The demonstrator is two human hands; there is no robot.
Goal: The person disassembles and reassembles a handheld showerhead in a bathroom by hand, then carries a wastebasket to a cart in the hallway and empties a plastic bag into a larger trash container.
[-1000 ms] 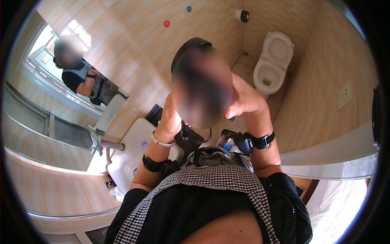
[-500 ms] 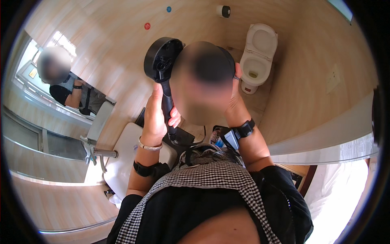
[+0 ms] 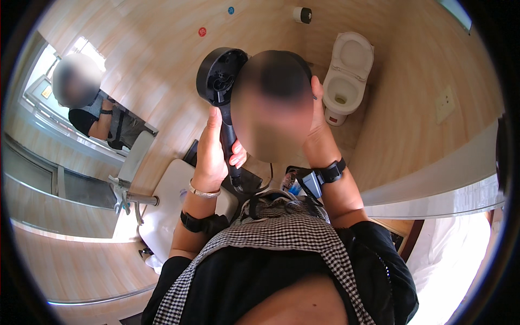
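Observation:
My left hand point(image 3: 216, 149) is closed round the straight handle of a black handheld device point(image 3: 222, 76). Its head is a round, hollow housing with the inside showing, and a thin cord leaves the handle's lower end. Close beside it, my right hand point(image 3: 318, 108) grips the edge of a round, dark-rimmed thing point(image 3: 290, 78). Most of that thing is blurred, so its kind cannot be made out. Whether the two held things touch is unclear. The fingers of my right hand are partly hidden behind it.
Left of me are a white washbasin point(image 3: 165, 211), a tap point(image 3: 143, 200) and a mirror point(image 3: 81, 119). A white toilet point(image 3: 344, 81) with its lid up stands ahead on the right, near a paper-roll holder point(image 3: 303, 15). White fabric point(image 3: 455, 254) hangs at the lower right.
The whole view has shifted slightly. Both hands keep their grips, with the black device and the round thing in nearly the same place.

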